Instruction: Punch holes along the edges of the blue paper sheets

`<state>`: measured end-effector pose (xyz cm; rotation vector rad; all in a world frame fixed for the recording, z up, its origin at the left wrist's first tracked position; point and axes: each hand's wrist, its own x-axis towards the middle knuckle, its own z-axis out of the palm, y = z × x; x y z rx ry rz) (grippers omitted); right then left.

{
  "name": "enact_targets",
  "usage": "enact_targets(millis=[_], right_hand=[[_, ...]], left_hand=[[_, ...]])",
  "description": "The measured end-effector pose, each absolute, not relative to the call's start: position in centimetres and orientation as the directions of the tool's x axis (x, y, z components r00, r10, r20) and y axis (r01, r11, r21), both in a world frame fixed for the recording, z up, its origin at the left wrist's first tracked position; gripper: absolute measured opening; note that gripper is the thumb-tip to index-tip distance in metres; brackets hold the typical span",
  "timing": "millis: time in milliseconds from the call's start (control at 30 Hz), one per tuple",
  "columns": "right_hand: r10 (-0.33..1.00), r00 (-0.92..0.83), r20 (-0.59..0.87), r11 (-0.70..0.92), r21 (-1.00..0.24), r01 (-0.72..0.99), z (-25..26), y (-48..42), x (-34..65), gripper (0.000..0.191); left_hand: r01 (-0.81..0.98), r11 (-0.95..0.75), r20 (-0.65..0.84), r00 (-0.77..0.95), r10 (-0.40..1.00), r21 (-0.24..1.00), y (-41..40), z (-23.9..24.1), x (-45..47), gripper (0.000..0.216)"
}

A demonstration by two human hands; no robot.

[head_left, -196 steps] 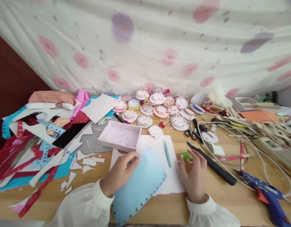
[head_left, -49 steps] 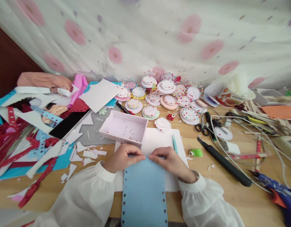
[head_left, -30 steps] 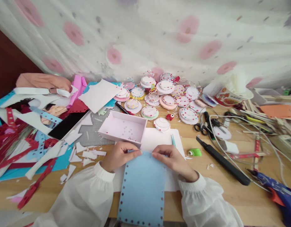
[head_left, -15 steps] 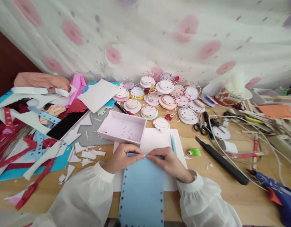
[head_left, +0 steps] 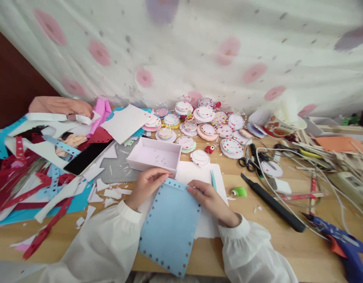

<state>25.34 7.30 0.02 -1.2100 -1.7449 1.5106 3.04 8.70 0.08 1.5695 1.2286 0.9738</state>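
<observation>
A light blue foam sheet (head_left: pixel 169 224) with punched holes along its edges lies tilted on a white sheet (head_left: pixel 199 173) on the wooden table. My left hand (head_left: pixel 147 184) pinches its top left corner. My right hand (head_left: pixel 209 200) grips its top right edge with closed fingers. A shallow white box (head_left: pixel 153 155) with a few coloured dots inside sits just beyond my left hand. Teal tweezers (head_left: pixel 212 180) lie beside my right hand.
Scrap paper and punched strips (head_left: pixel 37 177) pile up at the left. Several decorated round discs (head_left: pixel 199 125) crowd the back. A green punch (head_left: pixel 239 192), black knife (head_left: pixel 272 202), scissors (head_left: pixel 246 162), cables and a blue glue gun (head_left: pixel 343 243) lie to the right.
The blue sheet has turned from upright to tilted, its top edge now spread flat. My hands have moved apart from a joined pinch at the top middle to its two corners.
</observation>
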Motion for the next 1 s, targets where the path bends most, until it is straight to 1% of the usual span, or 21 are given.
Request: enact_targets(millis=[67, 133, 200, 233, 267, 300, 367, 433, 467, 500, 533, 600, 633, 667, 733, 767, 833, 900, 1000], right_hand=[[0.89, -0.418, -0.183, -0.074, -0.962, 0.264, -0.2, 6.5, 24.9, 0.028], [0.902, -0.368, -0.224, -0.137, -0.959, 0.248, -0.6, 5.2, 24.2, 0.03], [0.915, -0.303, -0.266, -0.197, -0.951, 0.239, -1.0, 3.7, 23.4, 0.032], [0.923, -0.264, -0.279, -0.219, -0.947, 0.235, -1.0, 2.9, 22.9, 0.033], [0.929, -0.234, -0.287, -0.234, -0.944, 0.231, -1.0, 2.2, 22.5, 0.033], [0.935, -0.211, -0.287, -0.237, -0.943, 0.232, -0.9, 1.7, 22.2, 0.033], [0.952, -0.184, -0.247, -0.193, -0.944, 0.269, -0.4, 0.9, 22.1, 0.032], [0.981, -0.125, -0.149, -0.096, -0.929, 0.357, 0.4, 0.6, 23.3, 0.031], [0.993, -0.072, -0.091, -0.052, -0.905, 0.422, 0.7, 0.6, 24.4, 0.031], [0.999, 0.043, 0.007, -0.015, -0.876, 0.482, 0.9, 0.7, 25.9, 0.03], [0.986, 0.127, 0.107, 0.017, -0.827, 0.562, 1.1, 0.8, 27.7, 0.028], [0.917, 0.223, 0.33, 0.044, -0.64, 0.767, 1.0, 0.9, 31.9, 0.024], [0.887, 0.23, 0.4, 0.019, -0.529, 0.848, 0.8, 0.9, 34.0, 0.025], [0.878, 0.216, 0.428, -0.014, -0.428, 0.904, 0.6, 0.9, 35.9, 0.026], [0.9, 0.199, 0.389, -0.104, -0.253, 0.962, -0.3, 0.6, 39.1, 0.032], [0.912, 0.202, 0.358, -0.141, -0.189, 0.972, -0.8, 0.5, 40.2, 0.036], [0.926, 0.197, 0.321, -0.173, -0.102, 0.98, -1.9, 0.4, 41.6, 0.039], [0.94, 0.175, 0.292, -0.179, -0.011, 0.984, -2.8, 0.5, 42.2, 0.04], [0.944, 0.193, 0.267, -0.228, 0.11, 0.967, -3.4, 1.0, 42.4, 0.041]], left_hand=[[0.317, -0.126, 0.068, 0.189, 0.98, 0.94, 8.8, 0.6, 2.5, 0.021], [0.392, -0.155, 0.099, 0.161, 0.982, 0.907, 8.4, 1.6, 1.9, 0.02], [0.524, -0.228, 0.175, 0.15, 0.973, 0.82, 7.5, 2.8, 1.6, 0.022], [0.593, -0.282, 0.219, 0.178, 0.96, 0.754, 6.7, 3.3, 1.6, 0.024], [0.64, -0.341, 0.243, 0.239, 0.94, 0.688, 5.9, 3.8, 1.8, 0.026], [0.66, -0.399, 0.235, 0.327, 0.915, 0.637, 5.1, 4.0, 2.0, 0.029], [0.647, -0.507, 0.153, 0.522, 0.839, 0.57, 3.4, 3.8, 2.7, 0.037], [0.608, -0.61, 0.08, 0.672, 0.736, 0.509, 2.4, 2.8, 3.1, 0.049], [0.586, -0.651, 0.063, 0.718, 0.693, 0.483, 2.2, 2.2, 3.2, 0.052], [0.573, -0.678, 0.05, 0.746, 0.664, 0.46, 2.2, 1.7, 3.1, 0.053], [0.561, -0.698, 0.044, 0.765, 0.643, 0.445, 2.4, 1.2, 2.9, 0.053], [0.549, -0.716, 0.03, 0.785, 0.619, 0.431, 3.0, 0.9, 2.3, 0.052], [0.544, -0.722, 0.023, 0.791, 0.611, 0.428, 3.4, 0.9, 2.0, 0.05], [0.544, -0.723, 0.018, 0.793, 0.609, 0.426, 3.7, 1.1, 1.8, 0.047], [0.559, -0.713, 0.017, 0.782, 0.624, 0.424, 4.2, 1.7, 1.9, 0.037], [0.574, -0.702, 0.021, 0.768, 0.64, 0.421, 4.3, 1.9, 2.1, 0.031], [0.613, -0.678, 0.036, 0.731, 0.682, 0.407, 4.2, 1.9, 2.9, 0.023], [0.649, -0.657, 0.062, 0.692, 0.72, 0.384, 3.8, 1.4, 3.7, 0.024], [0.687, -0.62, 0.119, 0.628, 0.769, 0.378, 3.1, 0.1, 4.6, 0.033]])
